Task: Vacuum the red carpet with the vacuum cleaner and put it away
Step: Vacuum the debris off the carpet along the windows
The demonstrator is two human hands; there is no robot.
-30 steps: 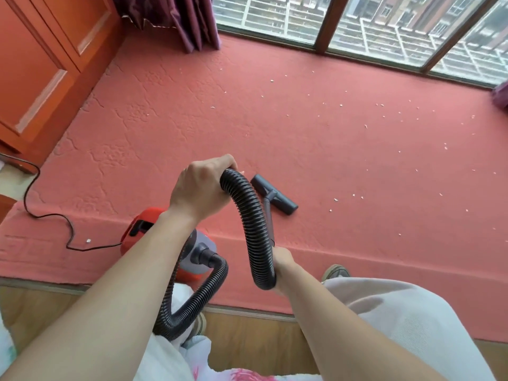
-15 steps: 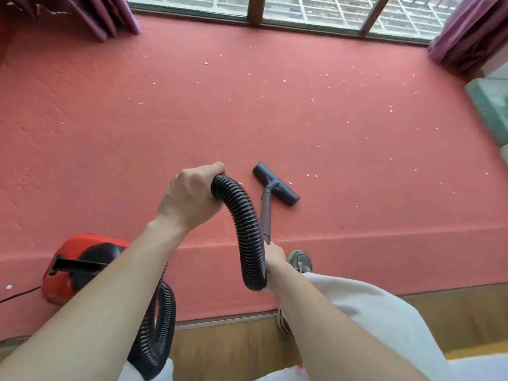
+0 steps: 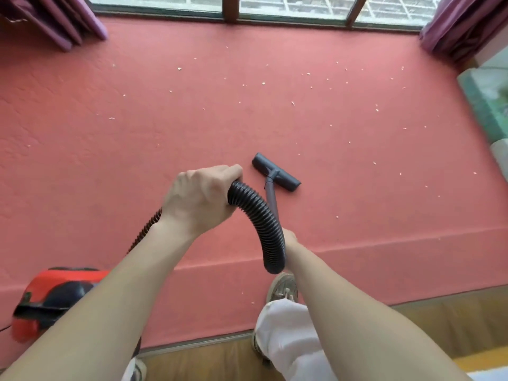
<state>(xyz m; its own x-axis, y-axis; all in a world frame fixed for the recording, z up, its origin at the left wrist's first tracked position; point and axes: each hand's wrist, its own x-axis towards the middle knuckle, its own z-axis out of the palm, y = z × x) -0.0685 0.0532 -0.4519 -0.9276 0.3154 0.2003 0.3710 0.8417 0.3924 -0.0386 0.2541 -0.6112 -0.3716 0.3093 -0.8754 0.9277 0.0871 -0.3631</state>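
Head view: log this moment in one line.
left hand: grips hose | right hand: holds tube | brush head: flat on carpet | crumbs: scattered ahead | vacuum body: lower left

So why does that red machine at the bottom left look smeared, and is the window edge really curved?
Head view: the red vacuum body is smeared by motion blur and the left hand is a little soft, while the floor nozzle looks fairly crisp; the wide-angle lens bows the window frame; daylight is soft, with no harsh glare.
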